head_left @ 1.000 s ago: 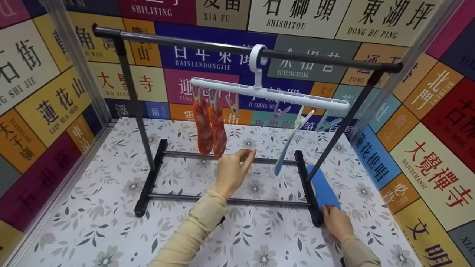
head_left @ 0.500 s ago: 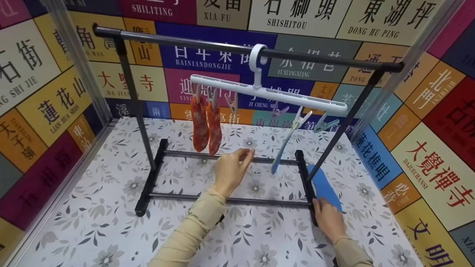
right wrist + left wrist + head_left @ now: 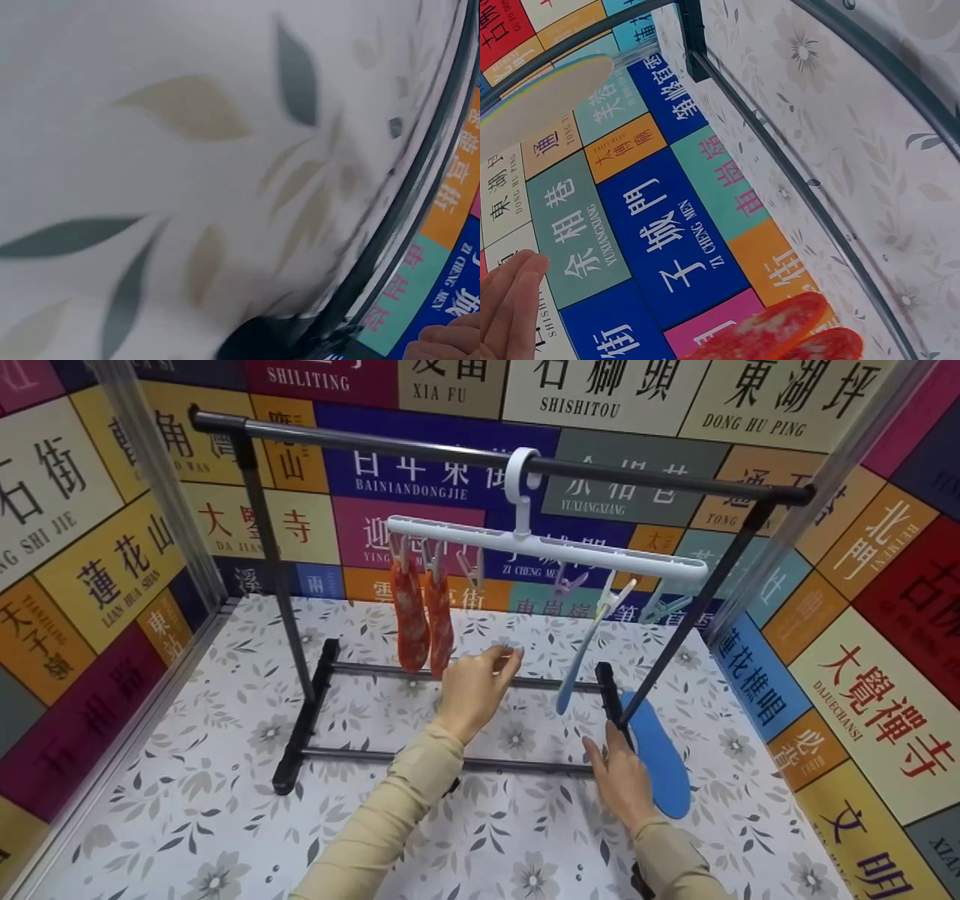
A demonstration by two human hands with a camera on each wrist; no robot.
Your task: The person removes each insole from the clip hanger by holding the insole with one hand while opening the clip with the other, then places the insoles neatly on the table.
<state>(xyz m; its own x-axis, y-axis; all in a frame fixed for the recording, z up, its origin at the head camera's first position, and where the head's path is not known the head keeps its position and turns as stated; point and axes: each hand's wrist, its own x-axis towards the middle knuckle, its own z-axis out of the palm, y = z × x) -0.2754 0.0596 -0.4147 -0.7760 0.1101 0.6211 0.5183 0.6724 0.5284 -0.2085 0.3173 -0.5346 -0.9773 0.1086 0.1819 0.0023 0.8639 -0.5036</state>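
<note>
Vs. prev. frame, the right grip (image 3: 626, 780) had shifted fwd & inward, so the blue, flat, foam-looking insole (image 3: 660, 765) showed whole; the left grip (image 3: 476, 686) had risen a touch, & the white plastic bar hanger (image 3: 615, 556) had swung slightly R.

Blue insole lay on the white floral-print surface (image 3: 540, 840), just R of the right grip. Right grip: thumb & fingers apart, nothing seen in it; its fingertips were by the base of the dark metal tube rack (image 3: 375, 441), contact unclear. Left grip: thumb near fingers, nothing seen btwn; couldn't tell if tips met. Just above-L of it hung two orange-red mottled slim insoles (image 3: 442, 622); a thin blue insole w/ yellow edge (image 3: 581, 664) hung to its R. Pale pink plastic clip (image 3: 472, 574) hung unused above it.

Risks, as judged: right grip could've bumped the rack, b/c it was so close to the base, & set the hanger swinging. Left grip could've brushed the mottled pair if raised w/o care, poss. pulling one from its clip. Thin blue one might've slipped too, b/c only one clip was seen on it.
</note>
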